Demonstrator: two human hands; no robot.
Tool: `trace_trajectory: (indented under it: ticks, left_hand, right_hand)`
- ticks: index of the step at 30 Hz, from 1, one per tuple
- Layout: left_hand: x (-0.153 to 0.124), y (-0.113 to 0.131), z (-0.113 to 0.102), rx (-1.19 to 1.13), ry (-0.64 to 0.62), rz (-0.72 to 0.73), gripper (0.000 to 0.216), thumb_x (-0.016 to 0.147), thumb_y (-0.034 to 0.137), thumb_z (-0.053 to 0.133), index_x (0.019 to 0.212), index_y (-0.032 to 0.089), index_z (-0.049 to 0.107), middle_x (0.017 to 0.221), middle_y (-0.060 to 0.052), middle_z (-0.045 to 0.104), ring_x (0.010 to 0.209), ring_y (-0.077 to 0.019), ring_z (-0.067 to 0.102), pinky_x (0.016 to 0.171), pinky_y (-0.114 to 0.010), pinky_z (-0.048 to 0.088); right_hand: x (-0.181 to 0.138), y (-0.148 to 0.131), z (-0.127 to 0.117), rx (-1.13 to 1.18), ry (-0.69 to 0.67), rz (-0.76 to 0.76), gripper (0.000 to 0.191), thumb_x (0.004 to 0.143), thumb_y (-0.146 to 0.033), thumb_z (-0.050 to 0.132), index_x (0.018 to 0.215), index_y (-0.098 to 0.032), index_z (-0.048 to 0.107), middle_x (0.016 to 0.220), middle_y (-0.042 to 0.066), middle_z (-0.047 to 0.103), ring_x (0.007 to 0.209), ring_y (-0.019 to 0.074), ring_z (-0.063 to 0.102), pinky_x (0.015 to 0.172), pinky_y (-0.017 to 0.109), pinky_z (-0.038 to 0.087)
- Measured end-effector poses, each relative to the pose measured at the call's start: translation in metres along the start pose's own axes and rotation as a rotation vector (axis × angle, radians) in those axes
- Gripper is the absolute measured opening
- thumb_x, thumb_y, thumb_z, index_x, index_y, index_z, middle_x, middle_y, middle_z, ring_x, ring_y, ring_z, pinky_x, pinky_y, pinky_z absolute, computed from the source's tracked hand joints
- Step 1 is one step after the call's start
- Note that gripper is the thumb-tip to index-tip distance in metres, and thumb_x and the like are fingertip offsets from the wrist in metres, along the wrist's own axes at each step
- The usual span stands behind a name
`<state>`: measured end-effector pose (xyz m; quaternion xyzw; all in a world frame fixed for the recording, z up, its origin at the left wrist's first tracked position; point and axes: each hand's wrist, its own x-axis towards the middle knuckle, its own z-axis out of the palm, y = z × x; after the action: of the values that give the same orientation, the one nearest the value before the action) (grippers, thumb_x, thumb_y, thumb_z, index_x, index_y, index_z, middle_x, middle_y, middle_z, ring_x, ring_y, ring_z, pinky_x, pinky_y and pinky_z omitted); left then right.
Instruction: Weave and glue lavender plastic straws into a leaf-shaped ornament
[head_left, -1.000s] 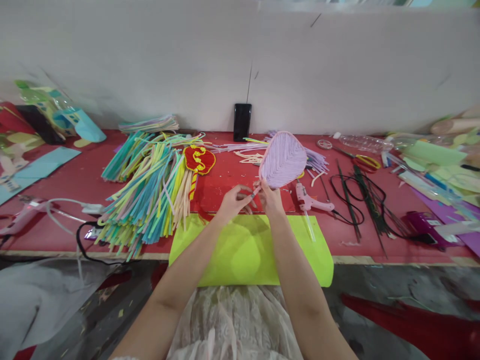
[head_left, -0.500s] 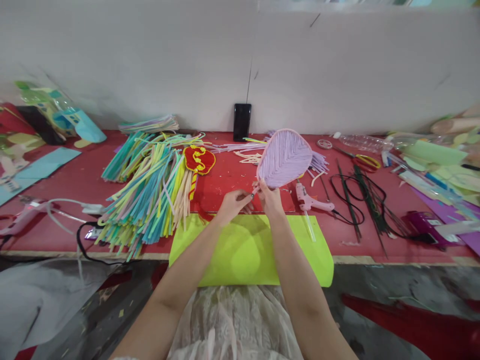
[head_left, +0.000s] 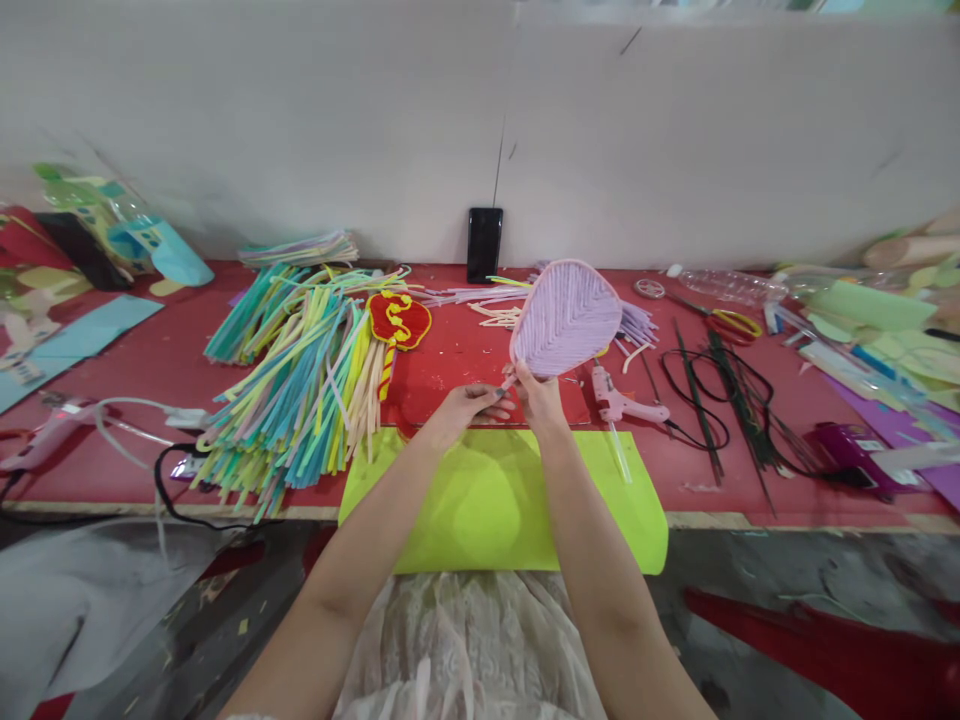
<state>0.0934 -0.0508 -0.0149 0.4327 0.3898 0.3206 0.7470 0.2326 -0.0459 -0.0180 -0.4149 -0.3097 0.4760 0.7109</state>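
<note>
A lilac leaf-shaped piece [head_left: 566, 317] made of ribbed strips is held upright above the red table [head_left: 150, 380]. My right hand [head_left: 538, 398] grips its short stem from below, fingers closed. My left hand [head_left: 465, 407] meets it at the same stem, with fingertips pinched on the stem's base. Both hands hover over the far edge of a lime-green foam sheet [head_left: 495, 505] that hangs over the table's front edge.
A big pile of pastel strips [head_left: 300, 385] lies left of the hands, with a red and yellow ornament [head_left: 397, 322] on it. A pink glue gun [head_left: 619, 402], dark wires [head_left: 720, 400] and scissors [head_left: 731, 322] lie to the right. A black phone [head_left: 484, 243] leans on the wall.
The lilac leaf has tilted slightly to the right and turned a little in my hands. My left fingers have closed in on the stem. Nothing else has moved.
</note>
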Motion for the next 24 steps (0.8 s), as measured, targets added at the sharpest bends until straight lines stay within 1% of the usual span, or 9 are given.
trace_trajectory:
  ticks: [4,8,12,15,18,21,24]
  left_hand:
    - [0.002,-0.003,-0.002,-0.039,0.002,0.005,0.027,0.074,0.035,0.073,0.091,0.014,0.07,0.096,-0.009,0.074,0.071,-0.0099,0.069,0.062,-0.017,0.05]
    - [0.003,-0.004,-0.003,-0.04,0.008,0.047,0.029,0.073,0.035,0.075,0.093,0.015,0.069,0.096,-0.009,0.074,0.074,-0.0107,0.069,0.064,-0.018,0.05]
    - [0.003,-0.004,-0.002,0.008,0.039,0.086,0.031,0.073,0.036,0.074,0.094,0.014,0.068,0.095,-0.009,0.074,0.074,-0.0114,0.069,0.066,-0.02,0.051]
    - [0.003,-0.002,0.0,0.069,0.064,0.14,0.029,0.073,0.036,0.073,0.092,0.014,0.067,0.091,-0.008,0.075,0.073,-0.012,0.069,0.064,-0.02,0.05]
    - [0.003,0.0,0.003,0.152,0.095,0.215,0.024,0.073,0.032,0.072,0.088,0.014,0.067,0.085,-0.006,0.075,0.071,-0.0132,0.069,0.061,-0.021,0.05]
    - [0.001,0.004,0.008,0.226,0.151,0.284,0.014,0.074,0.025,0.069,0.085,0.015,0.068,0.08,-0.005,0.074,0.071,-0.0138,0.069,0.065,-0.023,0.051]
    - [0.0,0.005,0.011,0.259,0.194,0.32,0.008,0.074,0.02,0.067,0.081,0.015,0.068,0.078,-0.004,0.074,0.07,-0.014,0.068,0.07,-0.025,0.052]
  right_hand:
    - [-0.001,-0.001,-0.001,-0.009,-0.024,0.013,0.034,0.051,-0.046,0.082,0.06,-0.019,0.063,0.06,-0.002,0.063,0.06,0.0102,0.057,0.064,0.026,0.048]
    - [-0.001,0.0,-0.002,-0.024,-0.026,0.017,0.034,0.052,-0.046,0.082,0.062,-0.019,0.064,0.061,-0.002,0.064,0.059,0.0105,0.058,0.062,0.026,0.049]
    - [0.0,0.002,-0.003,-0.025,-0.013,0.014,0.032,0.053,-0.045,0.081,0.062,-0.02,0.064,0.063,-0.001,0.065,0.06,0.011,0.059,0.063,0.026,0.049]
    - [0.001,0.004,-0.004,-0.026,0.013,0.004,0.031,0.053,-0.044,0.081,0.063,-0.02,0.064,0.063,-0.002,0.065,0.062,0.0113,0.059,0.065,0.027,0.05]
    - [0.002,0.005,-0.003,-0.023,0.044,-0.017,0.03,0.054,-0.043,0.08,0.066,-0.02,0.064,0.064,-0.002,0.065,0.061,0.011,0.058,0.067,0.028,0.05]
    - [0.002,0.006,-0.003,-0.04,0.053,-0.038,0.029,0.057,-0.042,0.078,0.068,-0.02,0.064,0.065,-0.002,0.065,0.062,0.0111,0.059,0.069,0.028,0.05]
    - [0.003,0.007,-0.003,-0.047,0.048,-0.054,0.027,0.06,-0.041,0.077,0.07,-0.02,0.064,0.066,-0.002,0.065,0.063,0.011,0.059,0.07,0.028,0.05]
